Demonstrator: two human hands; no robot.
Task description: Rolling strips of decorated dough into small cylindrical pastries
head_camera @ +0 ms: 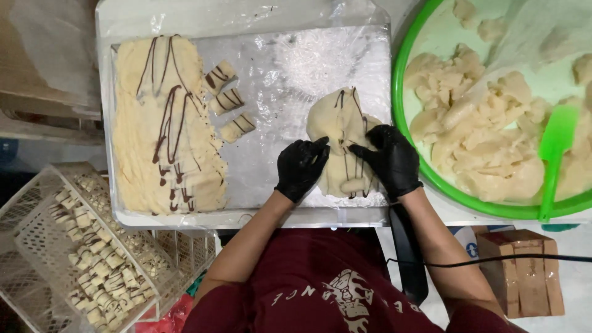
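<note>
At frame centre, the black-gloved left hand (pixel 301 168) and black-gloved right hand (pixel 391 159) press the pale, chocolate-streaked dough lump (pixel 341 139). Both hands rest with fingers spread flat, grasping nothing, on the plastic-covered metal tray (pixel 277 92).

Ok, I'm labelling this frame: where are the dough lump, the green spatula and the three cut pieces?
Dough lump (pixel 338 120): head view, upper bare surface.
Green spatula (pixel 557 137): head view, blade.
Cut pieces (pixel 227 101): head view, middle piece.
</note>
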